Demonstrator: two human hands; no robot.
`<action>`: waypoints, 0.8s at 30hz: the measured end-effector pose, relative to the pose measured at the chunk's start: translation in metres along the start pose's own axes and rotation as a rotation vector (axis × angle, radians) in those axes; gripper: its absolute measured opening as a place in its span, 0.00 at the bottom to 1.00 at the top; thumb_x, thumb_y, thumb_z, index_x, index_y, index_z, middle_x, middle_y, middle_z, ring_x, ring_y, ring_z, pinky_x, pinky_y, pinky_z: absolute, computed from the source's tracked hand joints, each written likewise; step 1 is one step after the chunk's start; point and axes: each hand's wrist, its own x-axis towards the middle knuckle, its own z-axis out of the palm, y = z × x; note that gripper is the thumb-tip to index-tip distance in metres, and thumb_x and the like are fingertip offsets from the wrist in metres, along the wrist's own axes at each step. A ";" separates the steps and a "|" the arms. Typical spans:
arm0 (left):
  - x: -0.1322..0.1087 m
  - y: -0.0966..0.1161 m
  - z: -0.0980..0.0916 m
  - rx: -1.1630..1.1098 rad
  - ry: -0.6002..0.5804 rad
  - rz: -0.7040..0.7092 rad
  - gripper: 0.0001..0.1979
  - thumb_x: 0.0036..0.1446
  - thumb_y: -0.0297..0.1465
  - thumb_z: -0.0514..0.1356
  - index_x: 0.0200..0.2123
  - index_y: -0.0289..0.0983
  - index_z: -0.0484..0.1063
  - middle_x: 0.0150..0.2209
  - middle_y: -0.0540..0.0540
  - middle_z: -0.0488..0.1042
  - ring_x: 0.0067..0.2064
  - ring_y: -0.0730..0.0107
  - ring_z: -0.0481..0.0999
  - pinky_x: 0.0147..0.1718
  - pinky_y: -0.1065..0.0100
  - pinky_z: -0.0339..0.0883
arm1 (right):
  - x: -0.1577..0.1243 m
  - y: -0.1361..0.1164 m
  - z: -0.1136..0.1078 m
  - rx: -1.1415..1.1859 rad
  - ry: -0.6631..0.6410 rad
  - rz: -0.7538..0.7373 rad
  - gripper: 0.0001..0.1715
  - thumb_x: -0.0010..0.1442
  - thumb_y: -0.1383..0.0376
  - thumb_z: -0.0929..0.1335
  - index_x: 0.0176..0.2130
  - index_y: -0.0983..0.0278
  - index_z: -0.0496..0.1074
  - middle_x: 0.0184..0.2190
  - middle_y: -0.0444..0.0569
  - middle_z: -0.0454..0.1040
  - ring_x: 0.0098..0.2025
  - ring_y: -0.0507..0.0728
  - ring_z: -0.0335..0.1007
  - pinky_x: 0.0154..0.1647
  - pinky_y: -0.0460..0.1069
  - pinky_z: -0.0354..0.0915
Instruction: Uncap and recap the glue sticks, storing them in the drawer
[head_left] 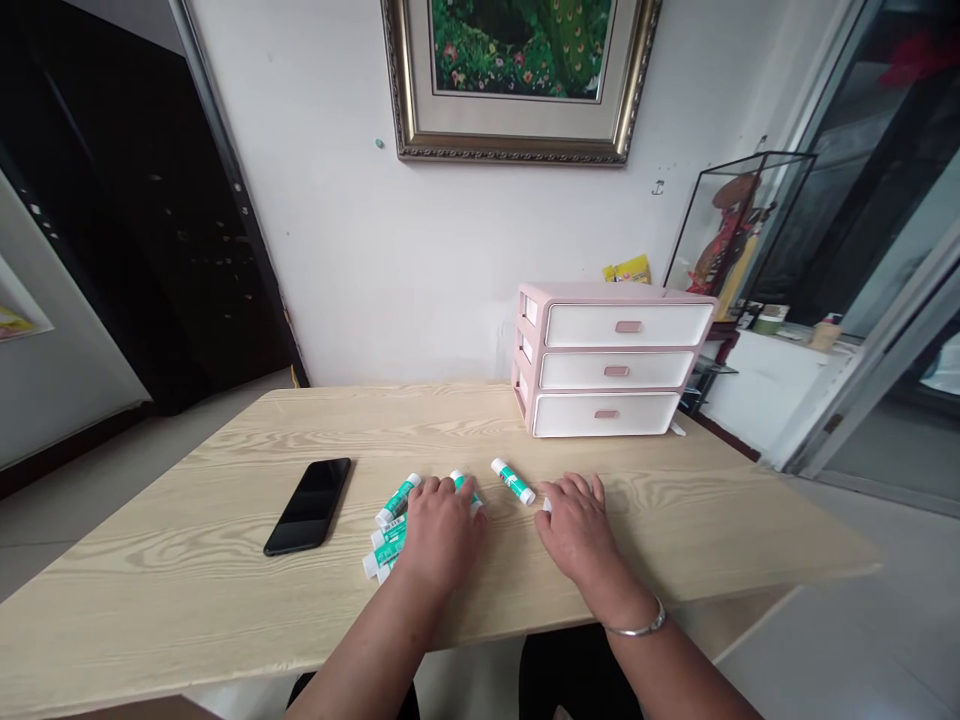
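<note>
Several green-and-white glue sticks (396, 501) lie in a loose group on the light wooden table (187, 590). My left hand (441, 532) rests palm down on some of them, fingers curled over one stick by its fingertips. One more glue stick (513, 481) lies between my hands, untouched. My right hand (579, 528) lies flat on the table, fingers apart, with a small white object just showing at its index finger. A silver bracelet (637, 627) circles my right wrist.
A black phone (309, 505) lies face down to the left of the sticks. A pink-and-white three-drawer organiser (611, 360), all drawers closed, stands at the back right of the table. Behind it is a white wall with a framed picture (517, 75); a glass display case (739, 235) stands right.
</note>
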 end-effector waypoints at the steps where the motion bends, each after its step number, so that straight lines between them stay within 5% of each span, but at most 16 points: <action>1: 0.003 0.002 0.002 0.015 -0.012 0.006 0.17 0.65 0.36 0.56 0.52 0.38 0.76 0.42 0.35 0.79 0.49 0.44 0.74 0.48 0.51 0.59 | -0.001 0.000 0.001 0.003 0.007 -0.006 0.14 0.58 0.71 0.67 0.42 0.60 0.78 0.42 0.52 0.79 0.55 0.65 0.67 0.69 0.66 0.40; 7: 0.013 0.009 0.018 0.046 -0.048 -0.007 0.13 0.63 0.34 0.56 0.41 0.36 0.79 0.39 0.35 0.80 0.47 0.45 0.76 0.47 0.51 0.59 | -0.005 0.006 0.012 0.045 0.059 -0.028 0.11 0.59 0.72 0.67 0.38 0.59 0.78 0.37 0.50 0.78 0.52 0.64 0.69 0.69 0.67 0.42; 15: 0.013 0.010 0.022 0.076 -0.034 -0.032 0.13 0.60 0.30 0.56 0.44 0.35 0.78 0.40 0.36 0.80 0.46 0.47 0.76 0.46 0.52 0.60 | -0.007 0.007 0.011 0.131 0.175 -0.058 0.13 0.66 0.70 0.67 0.50 0.62 0.74 0.42 0.52 0.79 0.51 0.65 0.70 0.67 0.69 0.47; 20: 0.009 0.012 0.017 0.050 -0.006 -0.034 0.15 0.60 0.26 0.55 0.48 0.34 0.76 0.38 0.37 0.80 0.45 0.49 0.77 0.46 0.55 0.62 | -0.005 0.008 0.006 0.382 0.271 -0.070 0.16 0.68 0.64 0.66 0.54 0.64 0.72 0.46 0.55 0.78 0.50 0.64 0.72 0.55 0.60 0.66; 24: 0.004 0.009 0.010 0.006 0.042 -0.096 0.12 0.62 0.25 0.53 0.42 0.35 0.75 0.37 0.37 0.79 0.44 0.52 0.78 0.44 0.59 0.64 | -0.001 0.005 0.006 0.654 0.269 0.052 0.17 0.69 0.59 0.66 0.53 0.63 0.73 0.45 0.54 0.79 0.43 0.60 0.75 0.45 0.54 0.70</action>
